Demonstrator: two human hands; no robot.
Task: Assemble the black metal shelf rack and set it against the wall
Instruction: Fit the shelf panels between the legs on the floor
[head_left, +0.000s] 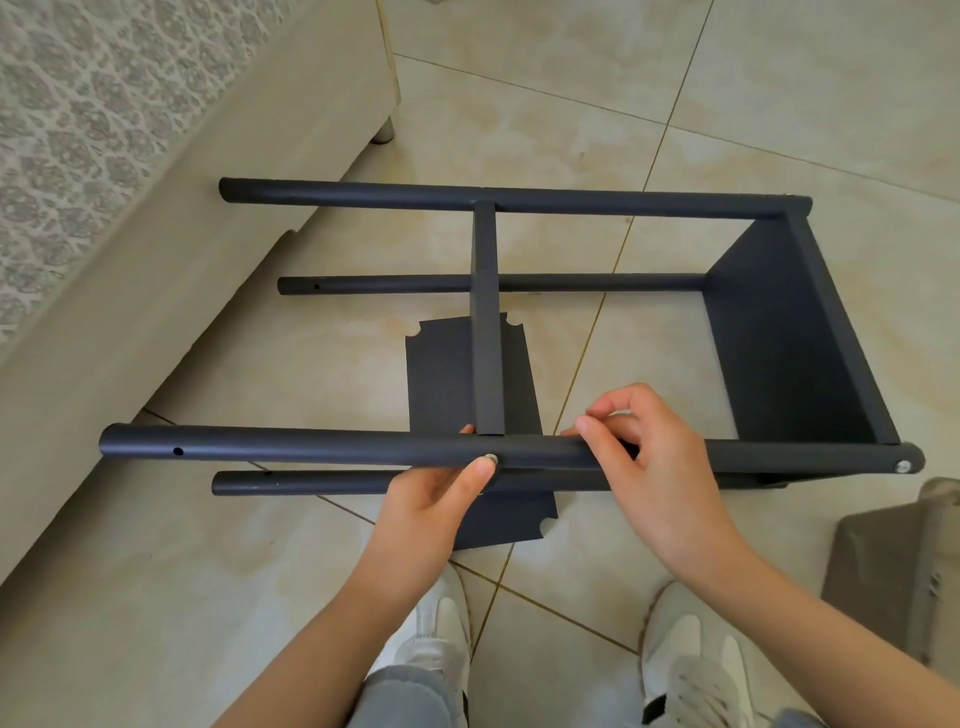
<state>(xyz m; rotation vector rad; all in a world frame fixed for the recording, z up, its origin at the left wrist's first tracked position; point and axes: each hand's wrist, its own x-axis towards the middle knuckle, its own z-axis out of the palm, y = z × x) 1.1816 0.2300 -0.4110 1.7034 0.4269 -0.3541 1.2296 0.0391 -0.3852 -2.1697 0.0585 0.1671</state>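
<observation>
The black metal rack (519, 200) lies on its side on the tiled floor, four round posts running left to right. One shelf panel (789, 343) is fixed at the right end; a second panel (487, 322) sits edge-on mid-way. My left hand (441, 493) grips the near upper post (291, 447), its thumb by a silver screw head (491, 459). My right hand (654, 457) curls over the same post just to the right. A loose black shelf panel (441, 374) lies flat on the floor beneath.
A beige sofa (156, 218) with a metal foot (383, 132) runs along the left. A grey-brown bag or box (893, 561) stands at the right edge. My white shoes (685, 660) are at the bottom. Another screw head (903, 466) shows at the post's right end.
</observation>
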